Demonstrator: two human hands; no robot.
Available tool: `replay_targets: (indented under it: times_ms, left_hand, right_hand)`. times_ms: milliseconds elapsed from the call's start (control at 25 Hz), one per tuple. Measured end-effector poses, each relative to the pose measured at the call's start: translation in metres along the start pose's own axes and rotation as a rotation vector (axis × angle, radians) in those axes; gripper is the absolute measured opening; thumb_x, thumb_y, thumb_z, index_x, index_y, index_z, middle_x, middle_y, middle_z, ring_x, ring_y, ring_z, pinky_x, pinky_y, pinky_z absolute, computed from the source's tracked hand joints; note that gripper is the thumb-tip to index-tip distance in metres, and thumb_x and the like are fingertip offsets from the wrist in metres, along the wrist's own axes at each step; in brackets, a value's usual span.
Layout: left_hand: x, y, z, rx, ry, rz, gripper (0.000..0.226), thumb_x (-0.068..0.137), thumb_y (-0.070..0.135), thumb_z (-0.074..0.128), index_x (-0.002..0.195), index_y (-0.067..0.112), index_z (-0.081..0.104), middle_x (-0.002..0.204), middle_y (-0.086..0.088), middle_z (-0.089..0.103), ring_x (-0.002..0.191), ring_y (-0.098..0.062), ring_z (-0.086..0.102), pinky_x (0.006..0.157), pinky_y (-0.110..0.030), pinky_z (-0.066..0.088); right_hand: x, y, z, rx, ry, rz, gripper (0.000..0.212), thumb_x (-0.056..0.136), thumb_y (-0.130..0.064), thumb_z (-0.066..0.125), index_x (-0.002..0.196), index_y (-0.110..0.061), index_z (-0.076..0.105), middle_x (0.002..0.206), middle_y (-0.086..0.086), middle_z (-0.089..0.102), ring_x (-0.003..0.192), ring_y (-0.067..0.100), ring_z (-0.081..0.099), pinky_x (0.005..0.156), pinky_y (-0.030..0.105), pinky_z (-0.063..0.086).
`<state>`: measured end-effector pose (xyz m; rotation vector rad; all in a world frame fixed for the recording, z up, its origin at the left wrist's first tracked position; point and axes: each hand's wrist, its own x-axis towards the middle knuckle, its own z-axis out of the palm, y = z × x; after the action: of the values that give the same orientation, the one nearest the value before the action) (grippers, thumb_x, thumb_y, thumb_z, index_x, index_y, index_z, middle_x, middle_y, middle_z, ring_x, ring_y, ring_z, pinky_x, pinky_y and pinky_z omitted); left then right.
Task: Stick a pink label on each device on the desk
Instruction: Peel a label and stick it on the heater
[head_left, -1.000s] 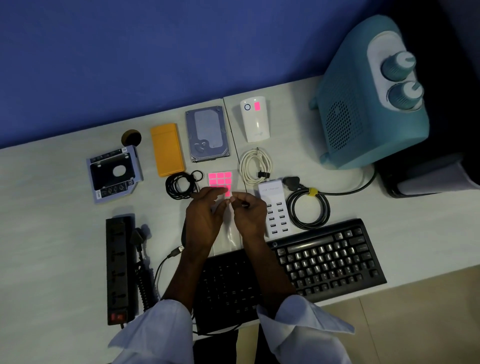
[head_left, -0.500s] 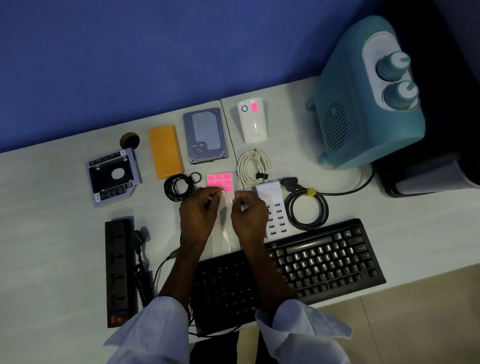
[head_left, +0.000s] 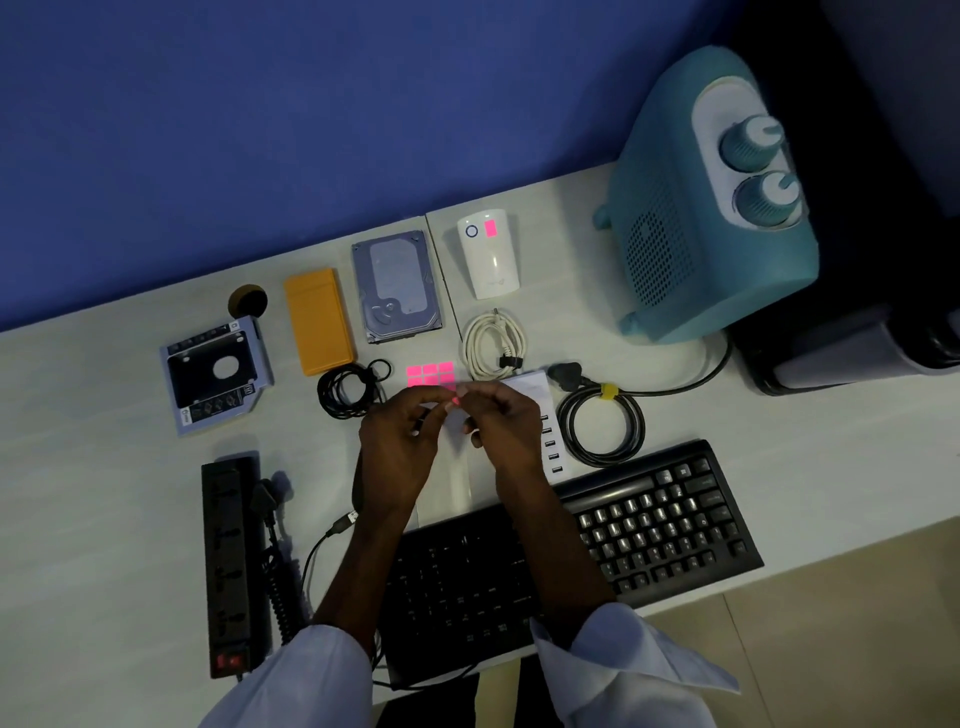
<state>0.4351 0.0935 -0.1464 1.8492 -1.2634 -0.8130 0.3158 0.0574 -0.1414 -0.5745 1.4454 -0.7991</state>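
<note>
- Left hand (head_left: 400, 441) and right hand (head_left: 506, 428) meet above the surface (head_left: 104, 509), just past the keyboard (head_left: 571, 551), fingertips close together.
- A tiny pink label (head_left: 455, 400) shows between the two sets of fingertips; both hands seem to pinch at it (too small to tell which one really grips it).
- Pink label sheet (head_left: 430, 374) lies flat on the surface just beyond the fingertips, between the black cable coil (head_left: 345, 389) and the white cable (head_left: 493, 345).
- White plug-in device (head_left: 488, 254), further back, already carries a pink label.
- Hard drive (head_left: 397, 286), orange case (head_left: 318, 319) and drive caddy (head_left: 215, 376) sit well left of and beyond the hands, with no label visible on them.
- White USB charger (head_left: 545, 415) lies partly under the right hand.
- Power strip (head_left: 231, 566) lies near left; teal heater (head_left: 711, 208) far right.
</note>
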Motion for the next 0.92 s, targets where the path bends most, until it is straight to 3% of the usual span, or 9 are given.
replay_targets:
  times_ms: [200,360,440,520,600,680,760,920]
  left_hand:
    - [-0.003,0.031,0.016,-0.017,-0.049,-0.050,0.013,0.091,0.014,0.069,0.098,0.023,0.075,0.095,0.008,0.074,0.077,-0.005,0.069,0.068,-0.019,0.056]
    - [0.011,0.088,0.052,-0.090,-0.033,0.045,0.024,0.089,0.020,0.070,0.110,0.030,0.067,0.107,0.009,0.070,0.088,-0.009,0.069,0.071,-0.025,0.057]
    - [0.023,0.138,0.077,-0.141,-0.002,0.044,0.048,0.083,0.039,0.075,0.127,0.031,0.057,0.126,0.010,0.061,0.109,-0.009,0.061,0.086,-0.027,0.053]
    - [0.035,0.198,0.109,-0.121,0.008,0.012,0.090,0.068,0.063,0.077,0.143,0.030,0.041,0.143,0.008,0.047,0.131,-0.011,0.046,0.103,-0.028,0.041]
    - [0.046,0.250,0.142,-0.055,-0.019,-0.005,0.120,0.056,0.072,0.078,0.152,0.025,0.023,0.155,0.000,0.032,0.145,-0.018,0.027,0.112,-0.035,0.032]
    - [0.057,0.280,0.170,-0.013,-0.055,-0.038,0.135,0.053,0.069,0.083,0.155,0.022,0.010,0.162,-0.009,0.018,0.150,-0.025,0.013,0.115,-0.046,0.027]
    - [0.067,0.285,0.189,-0.001,-0.045,-0.071,0.138,0.053,0.061,0.088,0.156,0.022,0.005,0.163,-0.013,0.012,0.151,-0.027,0.010,0.115,-0.049,0.028]
    - [0.071,0.272,0.197,-0.129,-0.024,-0.092,0.131,0.057,0.039,0.093,0.156,0.022,0.009,0.159,-0.004,0.022,0.144,-0.018,0.025,0.107,-0.028,0.029]
  right_hand:
    - [-0.001,-0.012,-0.034,-0.038,0.052,-0.075,0.014,0.086,-0.005,0.072,0.098,0.002,0.076,0.069,0.004,0.069,0.046,-0.002,0.057,0.047,0.011,0.042]
    - [-0.008,-0.024,-0.078,0.087,0.174,-0.068,0.007,0.085,-0.002,0.073,0.090,-0.007,0.076,0.066,0.000,0.069,0.049,-0.001,0.057,0.051,0.015,0.045]
    - [-0.013,-0.033,-0.098,0.194,0.217,-0.047,0.008,0.086,0.000,0.070,0.089,-0.005,0.075,0.061,-0.002,0.067,0.048,0.003,0.055,0.049,0.017,0.044]
    - [-0.017,-0.042,-0.116,0.248,0.261,-0.046,0.012,0.087,0.003,0.065,0.088,-0.005,0.074,0.059,-0.003,0.067,0.048,0.006,0.053,0.046,0.016,0.042]
    - [-0.016,-0.051,-0.131,0.247,0.293,-0.055,0.020,0.086,0.009,0.057,0.089,-0.003,0.073,0.056,-0.005,0.066,0.044,0.005,0.051,0.043,0.016,0.037]
    - [-0.013,-0.060,-0.145,0.231,0.320,-0.051,0.023,0.086,0.012,0.054,0.087,-0.002,0.072,0.050,-0.009,0.063,0.040,0.002,0.048,0.042,0.016,0.035]
    - [-0.011,-0.069,-0.155,0.236,0.327,-0.057,0.024,0.086,0.012,0.053,0.086,-0.003,0.072,0.051,-0.008,0.063,0.041,0.002,0.048,0.043,0.017,0.036]
    - [-0.007,-0.085,-0.170,0.319,0.335,-0.070,0.022,0.086,0.008,0.057,0.086,-0.007,0.074,0.067,0.002,0.070,0.053,0.010,0.057,0.048,0.019,0.046]
